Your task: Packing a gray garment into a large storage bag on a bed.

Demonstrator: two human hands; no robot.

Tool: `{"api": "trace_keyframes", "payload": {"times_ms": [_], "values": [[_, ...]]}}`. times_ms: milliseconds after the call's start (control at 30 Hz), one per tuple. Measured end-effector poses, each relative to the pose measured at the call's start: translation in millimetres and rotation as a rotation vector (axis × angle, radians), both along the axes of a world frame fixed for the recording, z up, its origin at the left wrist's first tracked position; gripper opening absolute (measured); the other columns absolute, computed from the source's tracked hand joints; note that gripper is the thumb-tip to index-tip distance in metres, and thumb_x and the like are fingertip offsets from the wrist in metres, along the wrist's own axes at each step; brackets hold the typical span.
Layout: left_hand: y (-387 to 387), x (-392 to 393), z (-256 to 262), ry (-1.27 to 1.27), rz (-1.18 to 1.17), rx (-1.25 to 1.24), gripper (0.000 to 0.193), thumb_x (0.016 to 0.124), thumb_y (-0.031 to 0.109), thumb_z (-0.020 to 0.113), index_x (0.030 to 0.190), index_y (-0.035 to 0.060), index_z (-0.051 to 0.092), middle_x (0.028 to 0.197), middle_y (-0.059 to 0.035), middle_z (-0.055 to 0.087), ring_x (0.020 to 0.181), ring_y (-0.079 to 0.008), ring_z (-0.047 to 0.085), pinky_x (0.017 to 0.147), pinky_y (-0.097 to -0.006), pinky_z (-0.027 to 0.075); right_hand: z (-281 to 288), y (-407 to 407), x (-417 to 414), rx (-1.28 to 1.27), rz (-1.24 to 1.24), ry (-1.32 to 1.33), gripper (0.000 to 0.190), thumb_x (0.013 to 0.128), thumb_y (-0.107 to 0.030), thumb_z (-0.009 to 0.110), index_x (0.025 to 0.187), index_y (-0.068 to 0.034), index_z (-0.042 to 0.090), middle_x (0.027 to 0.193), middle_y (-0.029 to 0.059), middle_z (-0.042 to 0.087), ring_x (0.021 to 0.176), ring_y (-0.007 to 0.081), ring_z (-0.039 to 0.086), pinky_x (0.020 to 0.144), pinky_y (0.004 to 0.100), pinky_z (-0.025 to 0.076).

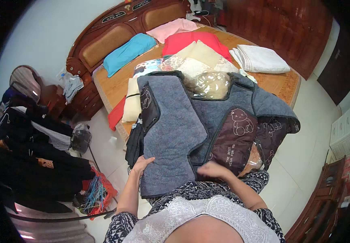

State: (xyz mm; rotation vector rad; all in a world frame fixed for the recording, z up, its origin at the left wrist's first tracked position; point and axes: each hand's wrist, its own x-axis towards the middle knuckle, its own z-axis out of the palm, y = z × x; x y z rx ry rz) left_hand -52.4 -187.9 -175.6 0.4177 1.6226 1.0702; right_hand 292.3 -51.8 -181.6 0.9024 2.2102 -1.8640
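A grey fleece-lined quilted cover (pixel 170 118) with black binding lies across the bed's front edge and my lap. Its left part is folded over into a long panel, fleece side up. My left hand (pixel 143 165) grips the panel's left edge, thumb on top and fingers underneath. At the panel's lower right edge, my right hand (pixel 213 170) is curled and slightly blurred; whether it pinches the fabric is unclear. The dark brown outer side (pixel 234 136), printed with line-drawn bears and writing, shows at the right. Next to it is a clear plastic bag (pixel 255 158).
Behind the cover, the bed (pixel 117 91) holds a clear-wrapped bundle (pixel 211 85), cushions (pixel 199 56), a blue pillow (pixel 129 54) and folded white cloth (pixel 261 59). Dark clothes (pixel 41 170) hang on a rack at left, above a red bag of hangers (pixel 99 194). Wooden cabinet (pixel 321 200) at right.
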Motion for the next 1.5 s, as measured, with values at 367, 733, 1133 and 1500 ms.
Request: {"api": "trace_keyframes", "payload": {"times_ms": [367, 733, 1133, 1500], "values": [[4, 14, 8, 0.154, 0.057, 0.034, 0.054, 0.074, 0.009, 0.072, 0.118, -0.0102, 0.047, 0.111, -0.0186, 0.058, 0.097, -0.0267, 0.058, 0.087, -0.0360, 0.046, 28, 100, -73, 0.007, -0.637, 0.337, 0.079, 0.081, -0.038, 0.065, 0.131, 0.013, 0.033, 0.132, 0.0282, 0.042, 0.122, 0.0299, 0.043, 0.099, 0.0326, 0.036], [-8, -1, 11, 0.260, 0.071, -0.120, 0.076, 0.070, 0.024, 0.075, 0.126, -0.0112, 0.038, 0.119, -0.0227, 0.052, 0.106, -0.0296, 0.054, 0.089, -0.0372, 0.044, -24, 46, -21, 0.340, -0.973, 0.221, 0.015, 0.080, -0.011, 0.055, 0.072, 0.001, 0.055, 0.060, -0.0011, 0.049, 0.058, 0.0075, 0.044, 0.052, 0.0289, 0.036], [148, 81, 92, 1.735, -0.253, 0.438, 0.066, 0.082, 0.033, 0.058, 0.135, 0.0028, 0.034, 0.142, -0.0249, 0.023, 0.134, -0.0394, 0.019, 0.106, -0.0555, 0.016, -20, 49, -16, 0.640, -0.879, 0.110, 0.025, 0.078, -0.019, 0.060, 0.070, 0.004, 0.053, 0.062, 0.0179, 0.055, 0.059, 0.0325, 0.054, 0.060, 0.0416, 0.042], [199, 84, -12, 1.505, -1.077, -0.167, 0.065, 0.084, 0.048, 0.048, 0.139, 0.0158, 0.034, 0.151, -0.0131, 0.013, 0.140, -0.0277, 0.006, 0.107, -0.0583, 0.001, 48, 2, -51, 1.141, -0.290, 0.342, 0.046, 0.075, -0.024, 0.062, 0.113, -0.002, 0.050, 0.124, 0.0173, 0.045, 0.117, 0.0352, 0.042, 0.091, 0.0448, 0.038]]}}
